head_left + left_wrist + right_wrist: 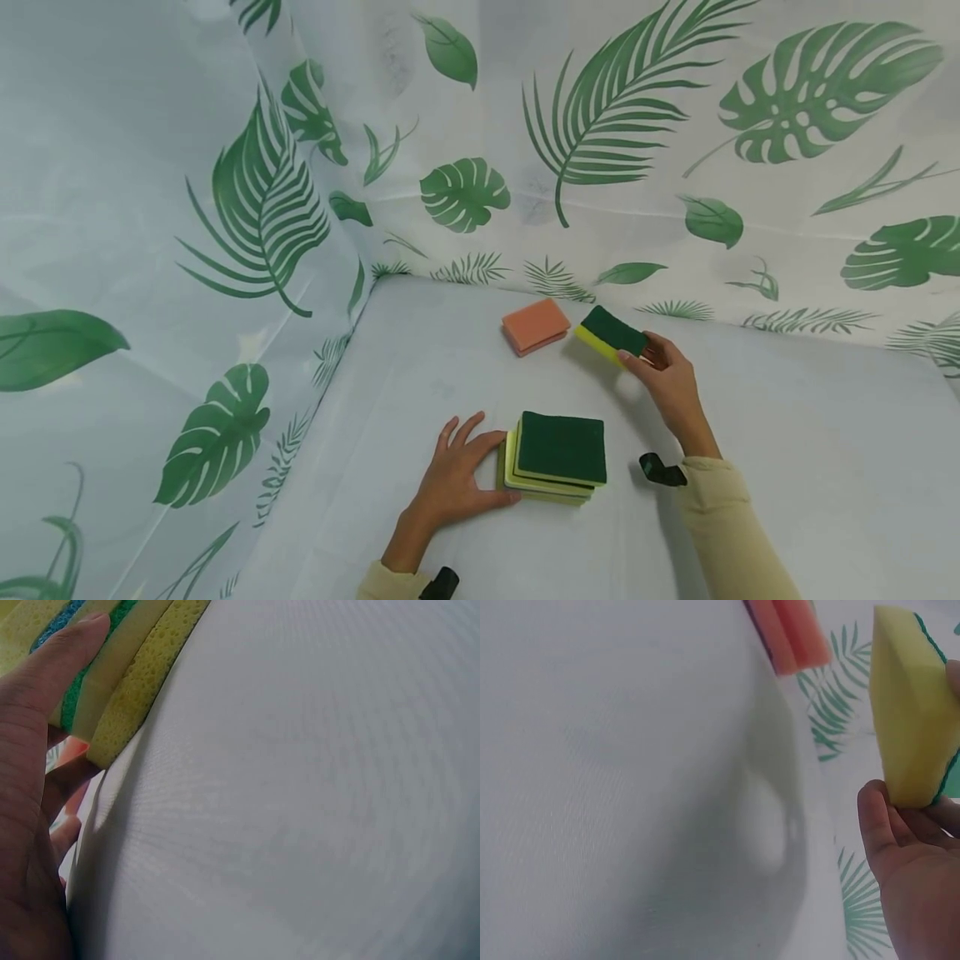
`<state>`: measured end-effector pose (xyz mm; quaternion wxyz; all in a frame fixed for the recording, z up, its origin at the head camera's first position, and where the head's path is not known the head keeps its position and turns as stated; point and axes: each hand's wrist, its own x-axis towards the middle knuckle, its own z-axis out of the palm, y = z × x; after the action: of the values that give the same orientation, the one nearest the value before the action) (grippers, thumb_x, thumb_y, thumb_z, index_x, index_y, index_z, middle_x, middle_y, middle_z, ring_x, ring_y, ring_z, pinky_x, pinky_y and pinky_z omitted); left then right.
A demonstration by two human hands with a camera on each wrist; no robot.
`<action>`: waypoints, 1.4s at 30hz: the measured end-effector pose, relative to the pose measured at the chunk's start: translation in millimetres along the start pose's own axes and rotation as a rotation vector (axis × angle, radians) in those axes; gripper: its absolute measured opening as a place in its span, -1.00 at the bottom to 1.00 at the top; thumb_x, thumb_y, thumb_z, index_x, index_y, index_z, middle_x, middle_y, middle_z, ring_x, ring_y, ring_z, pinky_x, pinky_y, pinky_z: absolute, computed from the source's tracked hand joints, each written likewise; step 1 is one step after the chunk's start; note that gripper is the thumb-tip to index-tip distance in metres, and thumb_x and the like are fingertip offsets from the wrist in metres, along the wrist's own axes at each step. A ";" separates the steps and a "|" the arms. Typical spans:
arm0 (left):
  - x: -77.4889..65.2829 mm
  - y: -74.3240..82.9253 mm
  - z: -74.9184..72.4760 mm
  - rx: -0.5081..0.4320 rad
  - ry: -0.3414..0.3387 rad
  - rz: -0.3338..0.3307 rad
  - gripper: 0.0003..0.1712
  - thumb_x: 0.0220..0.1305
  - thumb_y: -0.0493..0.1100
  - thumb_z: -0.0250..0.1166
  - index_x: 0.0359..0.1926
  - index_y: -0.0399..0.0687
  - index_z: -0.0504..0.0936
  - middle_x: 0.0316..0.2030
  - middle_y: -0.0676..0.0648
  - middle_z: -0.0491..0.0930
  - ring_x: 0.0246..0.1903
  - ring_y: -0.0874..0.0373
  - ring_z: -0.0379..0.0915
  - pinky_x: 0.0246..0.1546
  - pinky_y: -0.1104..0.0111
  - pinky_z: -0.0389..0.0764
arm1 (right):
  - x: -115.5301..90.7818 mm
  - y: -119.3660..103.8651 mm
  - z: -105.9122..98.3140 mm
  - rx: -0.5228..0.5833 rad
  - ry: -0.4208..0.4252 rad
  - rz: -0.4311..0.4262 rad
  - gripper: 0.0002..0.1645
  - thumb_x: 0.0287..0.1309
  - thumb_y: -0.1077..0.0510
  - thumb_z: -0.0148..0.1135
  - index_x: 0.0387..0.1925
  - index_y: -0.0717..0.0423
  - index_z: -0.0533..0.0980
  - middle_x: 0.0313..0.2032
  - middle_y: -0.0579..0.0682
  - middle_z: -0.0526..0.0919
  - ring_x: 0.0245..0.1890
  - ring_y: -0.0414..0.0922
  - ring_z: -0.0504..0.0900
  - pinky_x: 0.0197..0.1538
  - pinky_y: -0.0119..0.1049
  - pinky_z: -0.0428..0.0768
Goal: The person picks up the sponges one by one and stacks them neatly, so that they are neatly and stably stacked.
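Observation:
A stack of yellow sponges with dark green scouring tops (558,457) sits on the white table. My left hand (459,477) rests against the stack's left side, fingers spread; in the left wrist view the fingers (45,682) press on the stack's sponge edges (131,682). My right hand (663,375) pinches a yellow and green sponge (611,333) by its right end, lifted a little off the table. In the right wrist view that sponge (911,712) shows its yellow underside above my thumb. An orange sponge (535,325) lies just left of it, also seen as the orange sponge (791,634) from the wrist.
White cloth covers the table (787,467). A white curtain printed with green leaves (600,125) hangs close behind and to the left, meeting the table's back edge.

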<state>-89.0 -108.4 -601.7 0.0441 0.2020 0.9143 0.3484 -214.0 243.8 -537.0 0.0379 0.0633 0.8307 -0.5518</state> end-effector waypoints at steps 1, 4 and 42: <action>0.0 -0.1 0.2 0.001 -0.002 -0.001 -0.05 0.18 0.55 0.41 0.50 0.32 0.46 0.44 0.20 0.50 0.65 0.09 -0.08 0.63 -0.09 -0.26 | -2.2 -1.7 -0.5 -0.001 -0.003 -0.008 0.09 0.43 -0.25 0.36 0.68 0.18 0.10 0.56 0.29 0.27 0.54 0.25 0.29 0.51 0.25 0.32; 0.1 0.3 0.2 0.004 -0.002 -0.004 -0.04 0.18 0.55 0.41 0.50 0.32 0.47 0.44 0.19 0.49 0.65 0.08 -0.08 0.63 -0.10 -0.25 | -9.4 -6.4 -2.0 -0.005 -0.018 -0.036 0.07 0.45 -0.25 0.34 0.68 0.17 0.11 0.55 0.27 0.30 0.51 0.24 0.33 0.49 0.07 0.42; 0.7 1.7 -1.2 0.001 0.010 0.011 -0.06 0.18 0.53 0.40 0.48 0.26 0.49 0.42 0.14 0.52 0.63 0.04 -0.03 0.62 -0.11 -0.21 | -95.9 -58.8 7.2 0.056 -0.093 -0.351 -0.29 0.48 0.25 0.33 0.53 0.22 0.31 0.29 0.09 0.52 0.19 -0.24 0.55 0.28 -0.61 0.43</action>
<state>-89.3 -107.7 -599.6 0.0375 0.2052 0.9135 0.3493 -127.8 208.5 -473.3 -0.0223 -0.1069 0.8108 -0.5750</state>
